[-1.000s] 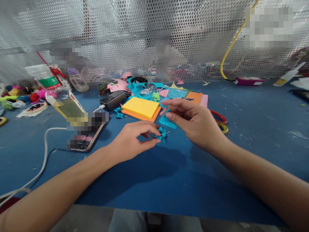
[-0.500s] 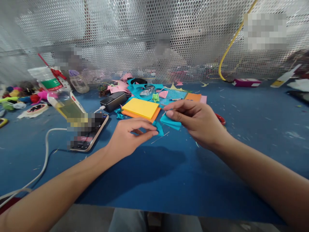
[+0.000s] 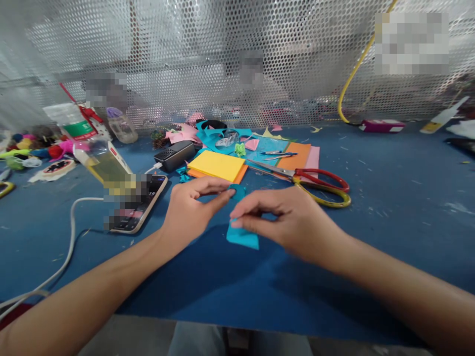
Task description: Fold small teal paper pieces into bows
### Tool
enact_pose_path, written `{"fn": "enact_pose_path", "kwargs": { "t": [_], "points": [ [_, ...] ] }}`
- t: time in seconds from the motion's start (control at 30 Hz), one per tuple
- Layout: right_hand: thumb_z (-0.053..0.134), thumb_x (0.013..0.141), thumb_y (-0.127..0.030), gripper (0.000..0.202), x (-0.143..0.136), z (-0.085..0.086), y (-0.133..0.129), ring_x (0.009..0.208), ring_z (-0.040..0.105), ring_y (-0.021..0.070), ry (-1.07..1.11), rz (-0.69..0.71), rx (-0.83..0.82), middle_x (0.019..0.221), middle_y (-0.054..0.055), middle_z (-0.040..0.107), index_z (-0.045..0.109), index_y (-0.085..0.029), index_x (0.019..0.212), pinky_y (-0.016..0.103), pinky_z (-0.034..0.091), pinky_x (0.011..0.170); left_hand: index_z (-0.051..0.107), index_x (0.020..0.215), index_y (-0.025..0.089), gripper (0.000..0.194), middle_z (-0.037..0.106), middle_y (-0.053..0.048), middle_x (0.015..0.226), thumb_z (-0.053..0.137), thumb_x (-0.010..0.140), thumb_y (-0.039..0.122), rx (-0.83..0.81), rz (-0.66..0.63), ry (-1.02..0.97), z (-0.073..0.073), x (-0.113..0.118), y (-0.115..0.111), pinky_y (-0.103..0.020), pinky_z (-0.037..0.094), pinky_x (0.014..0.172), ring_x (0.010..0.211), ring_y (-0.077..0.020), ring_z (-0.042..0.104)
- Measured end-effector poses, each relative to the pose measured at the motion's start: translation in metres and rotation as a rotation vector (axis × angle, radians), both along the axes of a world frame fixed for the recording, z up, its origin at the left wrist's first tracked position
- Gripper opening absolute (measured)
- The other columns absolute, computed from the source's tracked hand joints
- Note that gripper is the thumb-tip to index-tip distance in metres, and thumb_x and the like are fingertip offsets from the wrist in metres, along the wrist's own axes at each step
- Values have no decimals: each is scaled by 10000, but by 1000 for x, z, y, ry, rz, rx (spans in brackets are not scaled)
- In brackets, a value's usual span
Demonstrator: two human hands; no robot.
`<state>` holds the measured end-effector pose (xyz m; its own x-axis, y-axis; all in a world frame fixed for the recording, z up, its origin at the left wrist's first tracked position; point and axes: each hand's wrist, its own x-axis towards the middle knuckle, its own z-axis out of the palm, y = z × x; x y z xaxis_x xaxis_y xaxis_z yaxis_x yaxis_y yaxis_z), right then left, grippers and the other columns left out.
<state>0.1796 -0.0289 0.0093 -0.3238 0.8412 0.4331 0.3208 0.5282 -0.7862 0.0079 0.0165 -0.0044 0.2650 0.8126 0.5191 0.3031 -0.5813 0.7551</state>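
My left hand (image 3: 196, 205) pinches a small blue paper piece (image 3: 238, 191) between thumb and fingers, just in front of the yellow sheets (image 3: 217, 165). Closer to the front edge, my right hand (image 3: 285, 217) holds a folded blue paper (image 3: 243, 236) by its upper end. The two hands are close together above the blue table. Whether the two blue pieces are joined is hidden by my right fingers. Behind my right hand lie scissors (image 3: 319, 185) with one red and one yellow handle loop, blades pointing left.
A phone (image 3: 143, 207) with a white cable, a black speaker (image 3: 177, 155) and a tilted bottle (image 3: 100, 158) are at the left. Orange sheets (image 3: 295, 157), pens and paper scraps lie behind the scissors. A perforated metal screen (image 3: 208, 59) stands at the back.
My right hand has moved left and toward me with the folded blue paper, uncovering the scissors. My left hand has shifted slightly away from me with its blue piece.
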Motion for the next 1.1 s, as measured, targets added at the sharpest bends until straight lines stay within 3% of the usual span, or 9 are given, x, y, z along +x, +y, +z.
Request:
{"fn": "enact_pose_path", "kwargs": {
  "t": [0.13,0.3,0.43,0.57,0.7,0.83,0.97,1.1],
  "points": [
    [629,766,-160,56,-3,-5,-3,536,564,75,-137,-36,123,622,-43,646,670,-196,776,175,408,469,703,793,180,116,737,-7,782,707,696,243,-86,-49,-38,1,2,-3,-238,590,691,731,-167,696],
    [649,760,-196,29,3,-3,5,538,567,78,-130,-190,96,613,-45,649,676,-191,769,178,401,470,707,802,175,108,739,-17,802,685,716,236,-226,-130,-126,2,3,-3,-253,582,687,748,-173,695],
    [641,762,-193,45,4,-3,7,553,585,97,-164,-221,130,647,-35,676,686,-202,761,200,419,492,718,816,191,122,737,-12,821,673,736,271,-323,-168,-123,2,3,1,-238,550,679,763,-159,680],
    [631,774,-205,64,6,-2,7,608,605,103,-143,-247,145,705,-36,698,694,-208,781,203,442,543,724,860,213,142,725,-1,891,646,769,290,-361,-214,-58,2,2,1,-226,493,769,851,-145,644],
    [631,770,-225,61,8,-2,9,564,576,92,-131,-259,92,655,-43,675,683,-198,754,195,425,508,726,877,208,173,718,-8,882,660,758,316,-455,-234,-89,1,2,1,-235,456,777,847,-148,615],
    [631,760,-247,71,10,-3,10,577,601,113,-98,-233,9,641,-26,665,669,-190,740,214,454,524,727,783,207,135,702,11,775,699,719,322,-557,-254,-159,-1,3,2,-203,435,670,723,-108,576],
    [639,748,-297,104,12,-2,12,609,620,131,-84,-193,-59,650,-14,667,663,-197,739,236,486,559,708,693,189,164,612,28,618,691,719,350,-540,-209,-130,-1,3,2,-189,367,537,587,-75,481],
    [680,714,-310,110,15,2,16,593,612,109,29,-130,-141,641,-22,657,657,-202,725,208,476,530,708,734,189,179,611,17,665,676,731,365,-507,-186,-134,2,3,2,-187,426,589,630,-80,504]
  ]
}}
